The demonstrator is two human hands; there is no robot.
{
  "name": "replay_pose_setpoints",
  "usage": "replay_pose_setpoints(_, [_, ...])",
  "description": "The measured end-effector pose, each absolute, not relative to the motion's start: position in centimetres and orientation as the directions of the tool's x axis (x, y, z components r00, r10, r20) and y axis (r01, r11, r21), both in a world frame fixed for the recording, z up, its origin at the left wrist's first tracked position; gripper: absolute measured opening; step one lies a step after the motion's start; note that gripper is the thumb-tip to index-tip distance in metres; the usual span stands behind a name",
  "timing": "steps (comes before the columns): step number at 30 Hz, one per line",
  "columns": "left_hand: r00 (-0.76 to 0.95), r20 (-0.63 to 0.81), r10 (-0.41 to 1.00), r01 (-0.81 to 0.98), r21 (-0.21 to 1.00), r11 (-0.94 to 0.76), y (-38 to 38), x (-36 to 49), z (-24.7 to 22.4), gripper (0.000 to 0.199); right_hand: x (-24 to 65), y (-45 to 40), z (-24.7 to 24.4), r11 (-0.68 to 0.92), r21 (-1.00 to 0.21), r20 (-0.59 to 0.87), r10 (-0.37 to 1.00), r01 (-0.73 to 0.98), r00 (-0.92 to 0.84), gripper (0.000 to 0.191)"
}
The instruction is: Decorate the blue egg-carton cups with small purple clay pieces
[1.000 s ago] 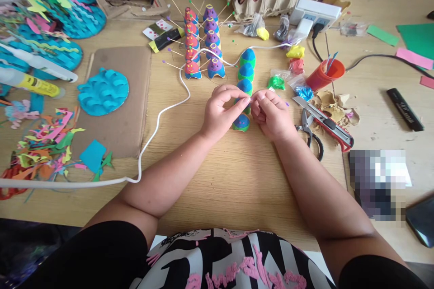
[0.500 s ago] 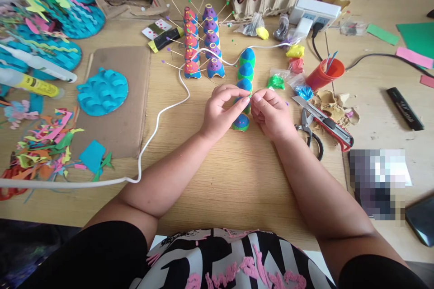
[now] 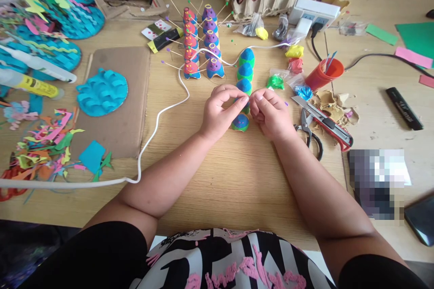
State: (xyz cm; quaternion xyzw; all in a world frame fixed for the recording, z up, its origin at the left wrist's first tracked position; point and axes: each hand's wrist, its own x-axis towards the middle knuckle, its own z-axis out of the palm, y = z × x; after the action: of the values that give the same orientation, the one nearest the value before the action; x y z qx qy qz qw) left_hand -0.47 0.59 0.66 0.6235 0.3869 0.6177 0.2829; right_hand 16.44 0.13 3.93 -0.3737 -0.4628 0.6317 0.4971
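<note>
My left hand [image 3: 222, 110] and my right hand [image 3: 270, 112] meet fingertip to fingertip above a blue-and-green clay caterpillar [image 3: 246, 71] made of several domes in a row. Both are pinched closed; whatever lies between the fingertips is too small to name. Part of the caterpillar is hidden behind the fingers. Its nearest dome [image 3: 240, 122] carries small face marks. Farther back stand a red-and-blue caterpillar [image 3: 191, 68] and a purple-and-blue caterpillar [image 3: 214, 67], with ball-tipped sticks around them.
Right of my hands lie a box cutter [image 3: 323, 122], scissors [image 3: 309, 133], bagged green clay [image 3: 275, 82] and an orange cup [image 3: 324, 75]. A white cable [image 3: 159, 115] crosses the left side, past cardboard [image 3: 111, 133] with a blue clay disc [image 3: 102, 91]. Egg cartons [image 3: 278, 6] stand behind.
Almost nothing differs. Both hands keep their pinch over the caterpillar, and the view has shifted very slightly.
</note>
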Motion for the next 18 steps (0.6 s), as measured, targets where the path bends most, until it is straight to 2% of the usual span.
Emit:
replay_pose_setpoints(10, [-0.057, 0.489, 0.870, 0.133, 0.868, -0.479, 0.34, -0.67, 1.35, 0.038, 16.39, 0.18, 3.82, -0.067, -0.954, -0.006, 0.978, -0.292, -0.207, 0.061])
replay_pose_setpoints(18, [-0.053, 0.514, 0.856, 0.148, 0.852, -0.503, 0.53, -0.48, 0.89, 0.039, 16.38, 0.16, 3.88, -0.070, -0.955, -0.005, 0.975, -0.289, -0.221, 0.061])
